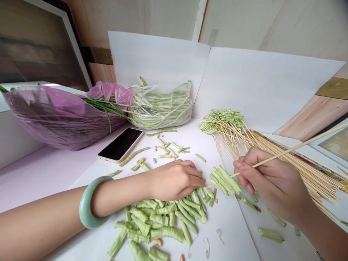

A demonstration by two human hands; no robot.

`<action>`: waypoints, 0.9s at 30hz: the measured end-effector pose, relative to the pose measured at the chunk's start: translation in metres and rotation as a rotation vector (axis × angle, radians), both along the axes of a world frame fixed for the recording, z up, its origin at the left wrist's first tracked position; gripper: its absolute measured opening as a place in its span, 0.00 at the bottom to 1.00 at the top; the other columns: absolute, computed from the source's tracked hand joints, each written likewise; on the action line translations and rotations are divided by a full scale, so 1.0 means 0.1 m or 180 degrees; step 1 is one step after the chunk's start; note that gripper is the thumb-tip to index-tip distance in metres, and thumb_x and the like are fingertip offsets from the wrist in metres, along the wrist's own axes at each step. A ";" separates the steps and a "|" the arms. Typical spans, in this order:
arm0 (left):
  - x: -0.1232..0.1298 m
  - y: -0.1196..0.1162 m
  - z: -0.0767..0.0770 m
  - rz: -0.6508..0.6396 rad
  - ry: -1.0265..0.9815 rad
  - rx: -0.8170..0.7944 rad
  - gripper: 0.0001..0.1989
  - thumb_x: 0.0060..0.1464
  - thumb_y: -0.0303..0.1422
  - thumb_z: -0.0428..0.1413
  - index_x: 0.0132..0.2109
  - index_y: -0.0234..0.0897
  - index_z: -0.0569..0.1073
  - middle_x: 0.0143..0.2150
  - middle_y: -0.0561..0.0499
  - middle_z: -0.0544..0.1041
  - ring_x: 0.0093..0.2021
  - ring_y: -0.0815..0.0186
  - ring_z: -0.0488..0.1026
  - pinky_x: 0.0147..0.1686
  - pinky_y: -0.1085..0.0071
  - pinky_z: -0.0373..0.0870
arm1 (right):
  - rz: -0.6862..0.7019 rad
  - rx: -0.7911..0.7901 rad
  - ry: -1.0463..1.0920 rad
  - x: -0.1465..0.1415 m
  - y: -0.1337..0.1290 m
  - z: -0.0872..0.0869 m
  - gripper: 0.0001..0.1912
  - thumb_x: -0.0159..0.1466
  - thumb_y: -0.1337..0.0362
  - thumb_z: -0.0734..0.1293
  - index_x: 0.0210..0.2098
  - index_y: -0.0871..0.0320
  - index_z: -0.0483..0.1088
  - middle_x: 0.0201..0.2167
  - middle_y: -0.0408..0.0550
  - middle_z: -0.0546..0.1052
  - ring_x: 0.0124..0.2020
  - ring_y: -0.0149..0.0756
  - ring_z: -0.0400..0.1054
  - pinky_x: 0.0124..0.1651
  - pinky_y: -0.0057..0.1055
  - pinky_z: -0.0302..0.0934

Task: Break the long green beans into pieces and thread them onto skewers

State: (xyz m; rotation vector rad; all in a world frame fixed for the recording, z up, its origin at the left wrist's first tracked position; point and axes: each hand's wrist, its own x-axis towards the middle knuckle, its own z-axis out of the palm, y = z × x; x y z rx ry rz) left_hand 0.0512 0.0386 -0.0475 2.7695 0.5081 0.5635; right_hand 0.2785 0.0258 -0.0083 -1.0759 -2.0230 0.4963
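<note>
My right hand point(269, 181) pinches a thin wooden skewer point(296, 148), which slants up to the right edge. Several short green bean pieces point(225, 180) are threaded side by side on the skewer, and its tip pokes out to their left. My left hand point(176, 180), with a pale green bangle on the wrist, is closed beside that tip, fingertips curled down and hidden, so what it holds cannot be made out. Under and in front of it lies a loose pile of cut bean pieces point(163, 221) on white paper.
A phone point(121, 144) lies at the left, before a purple bag point(62, 116) and a clear bag of long beans point(163, 105). Finished bean skewers point(225, 121) and bare skewers point(307, 174) lie at the right. White boards point(266, 83) stand behind.
</note>
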 end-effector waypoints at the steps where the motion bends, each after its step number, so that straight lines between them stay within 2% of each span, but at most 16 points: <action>1: 0.00 0.00 0.00 0.0003 0.0009 -0.0006 0.17 0.54 0.22 0.48 0.51 0.32 0.72 0.47 0.42 0.77 0.48 0.59 0.69 0.53 0.66 0.63 | 0.0001 0.0015 -0.0004 0.00 0.00 0.00 0.18 0.64 0.58 0.62 0.19 0.52 0.57 0.12 0.38 0.63 0.12 0.29 0.59 0.14 0.27 0.54; 12: 0.01 -0.01 0.01 0.0036 0.0053 -0.0047 0.17 0.54 0.22 0.48 0.50 0.30 0.72 0.47 0.43 0.76 0.48 0.60 0.69 0.53 0.67 0.62 | 0.0175 0.0481 -0.0474 -0.09 -0.07 0.03 0.17 0.65 0.63 0.59 0.20 0.52 0.55 0.13 0.37 0.59 0.13 0.28 0.54 0.17 0.28 0.50; 16: 0.01 0.00 0.01 0.0018 0.0001 -0.0043 0.16 0.54 0.22 0.48 0.48 0.31 0.72 0.45 0.43 0.77 0.46 0.60 0.69 0.52 0.67 0.62 | 0.0255 0.0502 -0.0524 -0.12 -0.08 -0.01 0.17 0.66 0.64 0.59 0.20 0.53 0.55 0.14 0.37 0.59 0.12 0.27 0.52 0.17 0.28 0.49; 22: 0.01 0.00 0.00 0.0095 -0.0029 -0.0139 0.15 0.55 0.21 0.47 0.47 0.33 0.73 0.42 0.44 0.77 0.45 0.61 0.70 0.50 0.68 0.63 | 0.0358 0.0387 -0.0389 -0.11 -0.05 -0.08 0.18 0.66 0.64 0.59 0.20 0.53 0.56 0.14 0.37 0.59 0.13 0.27 0.51 0.17 0.28 0.48; 25: 0.00 -0.01 -0.01 0.0252 -0.0232 -0.0312 0.13 0.57 0.25 0.48 0.47 0.33 0.73 0.42 0.45 0.77 0.45 0.62 0.71 0.50 0.68 0.63 | 0.0116 0.0214 -0.0079 -0.07 -0.03 -0.06 0.17 0.65 0.60 0.62 0.20 0.53 0.58 0.13 0.38 0.61 0.14 0.29 0.56 0.18 0.29 0.51; 27: -0.01 -0.01 -0.01 0.0471 -0.0466 -0.0430 0.14 0.58 0.29 0.49 0.50 0.32 0.71 0.45 0.43 0.77 0.47 0.62 0.70 0.52 0.67 0.62 | -0.0102 -0.0004 0.0399 -0.06 -0.02 -0.03 0.17 0.64 0.58 0.63 0.20 0.53 0.59 0.14 0.39 0.64 0.15 0.30 0.58 0.18 0.29 0.53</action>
